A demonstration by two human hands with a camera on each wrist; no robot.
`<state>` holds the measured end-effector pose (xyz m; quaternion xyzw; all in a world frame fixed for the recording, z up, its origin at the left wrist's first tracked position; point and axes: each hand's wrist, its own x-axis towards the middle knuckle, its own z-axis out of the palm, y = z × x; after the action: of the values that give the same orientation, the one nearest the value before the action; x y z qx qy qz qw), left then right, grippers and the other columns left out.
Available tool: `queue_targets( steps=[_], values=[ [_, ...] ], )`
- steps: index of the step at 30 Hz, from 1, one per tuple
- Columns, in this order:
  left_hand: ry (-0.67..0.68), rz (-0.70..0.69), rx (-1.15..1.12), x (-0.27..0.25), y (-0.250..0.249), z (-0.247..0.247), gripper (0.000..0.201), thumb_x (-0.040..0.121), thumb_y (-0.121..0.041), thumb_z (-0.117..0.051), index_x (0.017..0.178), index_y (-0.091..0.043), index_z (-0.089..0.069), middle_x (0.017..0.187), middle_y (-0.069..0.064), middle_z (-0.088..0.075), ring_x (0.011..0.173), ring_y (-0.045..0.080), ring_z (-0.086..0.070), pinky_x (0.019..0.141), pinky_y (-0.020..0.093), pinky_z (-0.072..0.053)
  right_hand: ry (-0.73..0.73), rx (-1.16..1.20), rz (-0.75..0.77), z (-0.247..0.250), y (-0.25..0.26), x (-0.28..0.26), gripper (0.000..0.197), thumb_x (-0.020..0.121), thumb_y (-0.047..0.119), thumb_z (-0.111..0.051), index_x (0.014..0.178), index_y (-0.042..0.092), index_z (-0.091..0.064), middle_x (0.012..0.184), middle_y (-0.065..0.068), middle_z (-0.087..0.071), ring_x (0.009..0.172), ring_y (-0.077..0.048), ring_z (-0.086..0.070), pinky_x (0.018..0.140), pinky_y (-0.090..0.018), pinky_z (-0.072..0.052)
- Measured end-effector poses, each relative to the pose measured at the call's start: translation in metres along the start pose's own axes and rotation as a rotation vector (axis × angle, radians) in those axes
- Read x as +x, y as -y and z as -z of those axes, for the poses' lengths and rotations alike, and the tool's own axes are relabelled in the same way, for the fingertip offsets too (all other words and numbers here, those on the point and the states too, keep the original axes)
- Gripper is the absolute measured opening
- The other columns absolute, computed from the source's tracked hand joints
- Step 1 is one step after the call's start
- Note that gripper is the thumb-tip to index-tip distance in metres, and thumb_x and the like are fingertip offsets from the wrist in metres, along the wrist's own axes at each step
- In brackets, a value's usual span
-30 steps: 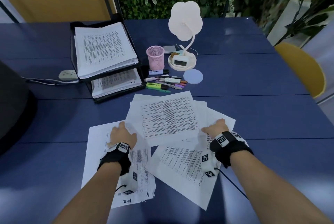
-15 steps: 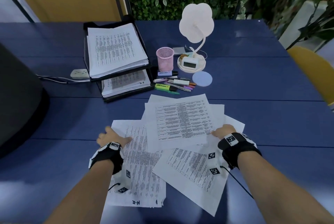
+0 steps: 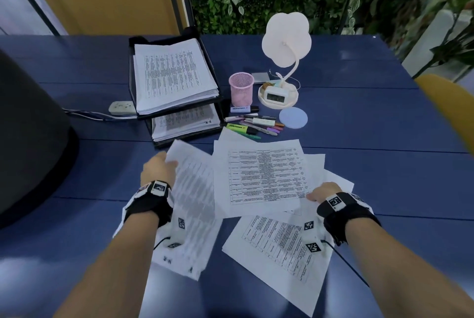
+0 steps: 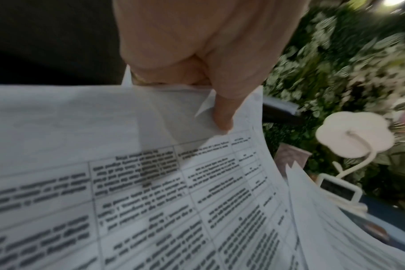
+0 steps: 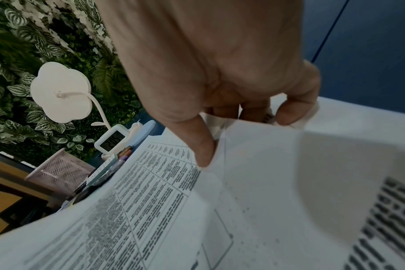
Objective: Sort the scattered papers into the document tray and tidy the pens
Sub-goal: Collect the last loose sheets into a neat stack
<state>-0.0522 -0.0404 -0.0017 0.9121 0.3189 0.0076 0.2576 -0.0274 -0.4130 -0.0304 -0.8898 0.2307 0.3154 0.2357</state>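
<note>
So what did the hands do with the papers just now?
The left hand slid to the far end of the left sheaf of papers, gripped it and lifted that end. The right hand stayed pinching the sheets on the right. Pens and document tray unchanged.

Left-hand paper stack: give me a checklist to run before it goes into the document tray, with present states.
1. Left hand grips the paper stack at its far edge: ok.
2. Every sheet of that stack is caught in the grip: cannot tell.
3. Right hand holds the scattered sheets at their right edge: ok.
4. Document tray top tier has room left: cannot tell; it already holds a thick pile.
5. Pens lie clear of the path to the tray: ok.
</note>
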Motion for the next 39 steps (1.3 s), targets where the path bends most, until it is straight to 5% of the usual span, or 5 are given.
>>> queue_targets(
  steps=[8,21,29,33,39],
  values=[
    [-0.392,-0.403,-0.174,-0.014,-0.078,0.083,0.021,0.094,-0.025,-0.052,0.079,-0.013,-0.045,0.063,0.003,-0.049,0.064,0.028,-0.051,0.058,0.033,-0.041,0.029,-0.265,0.01,0.003,0.01,-0.012,0.023,0.095,0.024,-0.049,0.11,0.008,-0.054,0.092,-0.006,-0.054,0.111,-0.023,-0.058,0.082,-0.024,-0.044],
    [0.004,-0.626,-0.43,-0.019,-0.139,0.11,0.011,0.093,-0.014,-0.056,0.103,-0.011,-0.056,0.099,0.007,-0.065,0.088,0.017,-0.06,0.085,0.039,-0.053,0.001,-0.378,0.155,0.016,0.004,-0.019,0.044,0.104,0.023,-0.028,0.143,0.003,-0.034,0.146,-0.011,-0.037,0.142,-0.022,-0.026,0.107,-0.023,-0.025],
    [0.334,-0.568,0.11,-0.001,-0.12,-0.001,0.033,0.094,-0.008,-0.046,0.125,-0.019,-0.049,0.115,0.014,-0.061,0.106,0.034,-0.058,0.086,0.038,-0.045,0.08,-0.19,0.176,0.012,-0.01,0.004,0.049,0.098,0.003,-0.038,0.145,-0.002,-0.028,0.148,-0.019,-0.034,0.14,-0.03,-0.029,0.061,-0.006,-0.025],
    [0.513,-0.504,0.242,-0.001,-0.11,-0.039,0.05,0.095,-0.015,-0.05,0.142,-0.018,-0.036,0.142,0.011,-0.046,0.126,0.03,-0.047,0.099,0.037,-0.041,0.077,-0.212,0.139,0.015,-0.011,0.012,0.049,0.097,0.004,-0.037,0.145,-0.003,-0.029,0.149,-0.015,-0.035,0.138,-0.031,-0.031,0.103,-0.024,-0.033],
    [0.565,-0.41,-0.024,-0.016,-0.103,-0.062,0.041,0.093,-0.019,-0.055,0.133,-0.019,-0.047,0.134,0.002,-0.053,0.118,0.022,-0.053,0.091,0.027,-0.039,0.044,-0.135,0.216,0.027,-0.002,0.009,0.031,0.094,-0.003,-0.031,0.074,0.018,-0.039,0.116,-0.01,-0.049,0.118,-0.028,-0.05,0.076,-0.023,-0.035]
  ],
)
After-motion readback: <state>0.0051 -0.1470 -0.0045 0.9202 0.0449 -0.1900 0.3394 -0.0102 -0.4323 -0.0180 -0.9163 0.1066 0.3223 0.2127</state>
